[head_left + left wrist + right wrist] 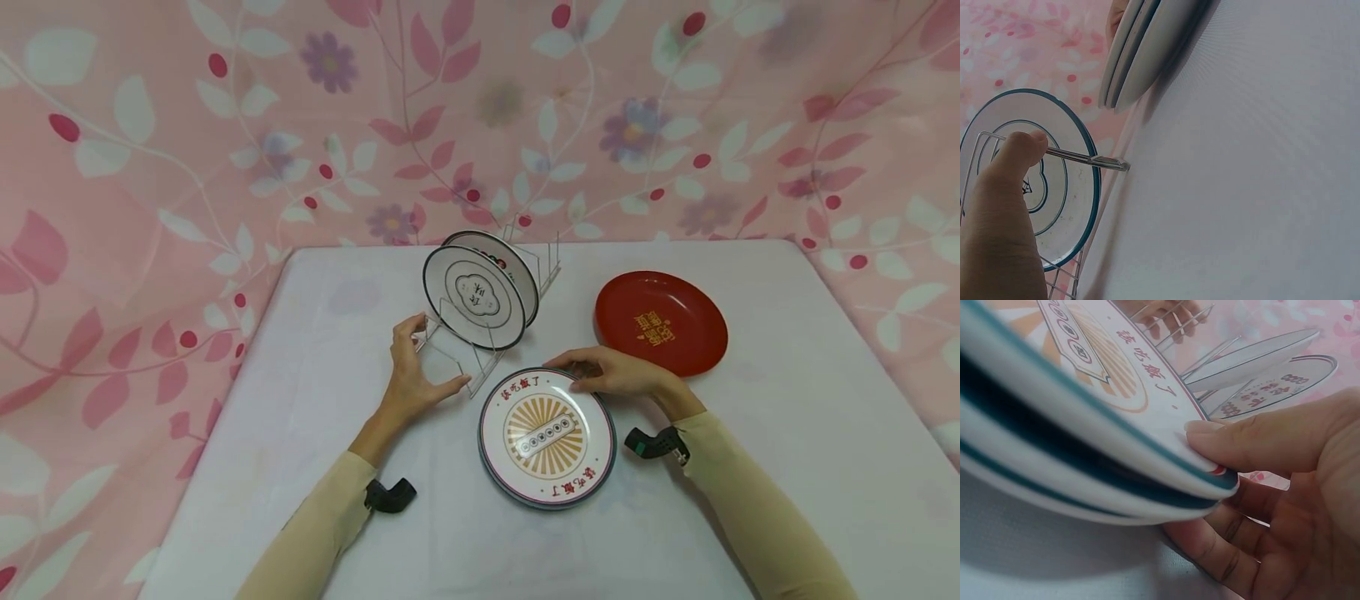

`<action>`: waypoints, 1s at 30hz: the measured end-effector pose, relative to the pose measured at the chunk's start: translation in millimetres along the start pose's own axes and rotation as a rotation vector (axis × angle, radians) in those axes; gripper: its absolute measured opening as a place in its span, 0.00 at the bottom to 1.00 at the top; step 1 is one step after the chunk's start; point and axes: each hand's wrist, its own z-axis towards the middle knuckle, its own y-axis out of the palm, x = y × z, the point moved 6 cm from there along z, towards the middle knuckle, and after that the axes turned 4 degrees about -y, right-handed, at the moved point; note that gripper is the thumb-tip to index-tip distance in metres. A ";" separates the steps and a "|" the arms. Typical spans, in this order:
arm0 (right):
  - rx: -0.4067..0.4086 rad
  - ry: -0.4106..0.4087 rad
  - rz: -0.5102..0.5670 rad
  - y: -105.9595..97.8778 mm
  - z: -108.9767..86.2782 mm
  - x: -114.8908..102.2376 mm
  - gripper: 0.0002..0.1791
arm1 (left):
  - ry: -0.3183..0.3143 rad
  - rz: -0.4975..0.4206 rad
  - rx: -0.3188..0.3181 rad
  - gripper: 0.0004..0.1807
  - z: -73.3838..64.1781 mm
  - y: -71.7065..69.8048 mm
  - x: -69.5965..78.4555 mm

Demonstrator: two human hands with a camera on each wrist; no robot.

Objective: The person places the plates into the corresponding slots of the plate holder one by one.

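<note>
A wire plate rack (487,371) stands on the table with two white, dark-rimmed plates (475,297) leaning upright in it. My left hand (408,375) holds the near end of the rack, thumb on one corner and fingers at the other. In the left wrist view, the thumb (1019,153) lies against the rack's wire. My right hand (618,371) pinches the far right rim of a plate stack (547,437), whose top plate has an orange sunburst. The right wrist view shows the thumb (1254,444) on top and fingers (1210,544) under the rims.
A red oval plate (660,325) with gold lettering lies on the table to the right, beyond my right hand. The white-covered table (337,317) ends at a pink floral curtain (465,117). Farther-back rack wires (551,258) rise behind the upright plates.
</note>
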 end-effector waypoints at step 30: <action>0.091 0.010 -0.023 0.6 0.7 -1.3 0.22 | -0.033 -0.008 -0.013 0.61 -2.9 0.6 -4.1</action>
